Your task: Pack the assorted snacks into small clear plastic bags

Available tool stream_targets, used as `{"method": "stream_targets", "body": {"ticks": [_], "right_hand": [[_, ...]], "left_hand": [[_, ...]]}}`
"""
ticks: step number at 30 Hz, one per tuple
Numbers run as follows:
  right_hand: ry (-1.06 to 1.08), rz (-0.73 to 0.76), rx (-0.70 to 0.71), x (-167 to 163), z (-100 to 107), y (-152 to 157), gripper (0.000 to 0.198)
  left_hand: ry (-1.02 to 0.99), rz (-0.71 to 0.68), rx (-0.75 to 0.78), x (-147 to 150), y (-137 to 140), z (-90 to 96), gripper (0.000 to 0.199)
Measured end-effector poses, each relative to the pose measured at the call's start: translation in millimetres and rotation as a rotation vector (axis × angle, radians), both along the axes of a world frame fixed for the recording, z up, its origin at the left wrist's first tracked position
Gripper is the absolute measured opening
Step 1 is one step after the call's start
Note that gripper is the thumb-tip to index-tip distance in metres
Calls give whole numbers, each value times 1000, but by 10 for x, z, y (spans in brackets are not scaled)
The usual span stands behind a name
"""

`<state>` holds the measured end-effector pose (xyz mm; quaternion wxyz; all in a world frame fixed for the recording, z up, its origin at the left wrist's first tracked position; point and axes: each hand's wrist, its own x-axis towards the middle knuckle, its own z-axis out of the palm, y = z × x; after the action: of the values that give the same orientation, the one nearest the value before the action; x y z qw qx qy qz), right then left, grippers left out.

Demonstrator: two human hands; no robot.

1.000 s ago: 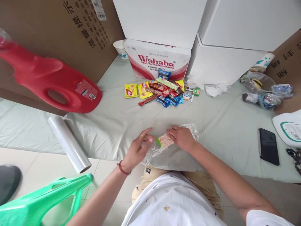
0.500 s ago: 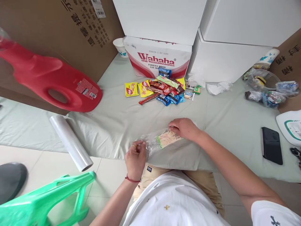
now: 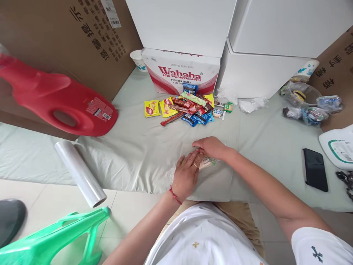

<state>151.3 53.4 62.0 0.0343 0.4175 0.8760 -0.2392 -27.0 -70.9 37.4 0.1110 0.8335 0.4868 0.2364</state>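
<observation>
On the pale sheet-covered surface (image 3: 132, 147) near its front edge, I see my left hand (image 3: 186, 175) pressed flat, fingers together, over a clear-wrapped snack packet (image 3: 207, 162), while my right hand (image 3: 211, 147) pinches its far end, well short of the snack pile (image 3: 187, 106).

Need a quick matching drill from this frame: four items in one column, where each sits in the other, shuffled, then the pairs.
Items:
1. red jug
2. film roll
3. black phone
4. wrapped snack

Places:
A. under both hands, near the front edge of the cloth
B. far left, lying on its side against the cardboard box
C. right side of the cloth, lying flat
D. left front, overhanging the cloth edge toward the tiled floor

Pairs: 1-B, 2-D, 3-C, 4-A
</observation>
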Motion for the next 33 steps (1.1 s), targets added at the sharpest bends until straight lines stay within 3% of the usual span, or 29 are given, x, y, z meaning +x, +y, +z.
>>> {"method": "stream_targets", "body": {"ticks": [3,5,8,10,13,15,17,20,23,27,30,33], "right_hand": [[174,-245,-73,323,18,114,29],[336,-376,-221,550,54,127,43],[424,-338,-497,831,120,55,67],[370,-285,-560,988,140,6,64],[326,-469,-364,1184,109,-3,41],[286,-611,-183,1240,60,4,44],[200,-603,-95,1203,6,-21,48],[108,-447,-72,1040,-64,-121,41],[201,-412,-100,921,-99,-223,29],[477,-637,-247,891,-117,-322,38],[478,-730,-345,812,-143,-412,46],[507,-798,-248,586,-131,-518,36]], "left_hand": [[83,0,-74,-8,55,-276,49],[86,-4,-85,-37,35,-330,48],[78,-8,-86,-56,4,-308,47],[79,-9,-86,-54,1,-296,47],[80,-3,-76,-51,9,-315,47],[80,-3,-63,-50,11,-333,47],[81,0,-55,-47,12,-336,47],[83,9,-49,-31,17,-305,48],[106,13,-63,-13,31,-247,49],[131,0,-88,-12,56,-189,47],[128,3,-85,-19,61,-171,47],[130,8,-80,-12,53,-162,47]]}}
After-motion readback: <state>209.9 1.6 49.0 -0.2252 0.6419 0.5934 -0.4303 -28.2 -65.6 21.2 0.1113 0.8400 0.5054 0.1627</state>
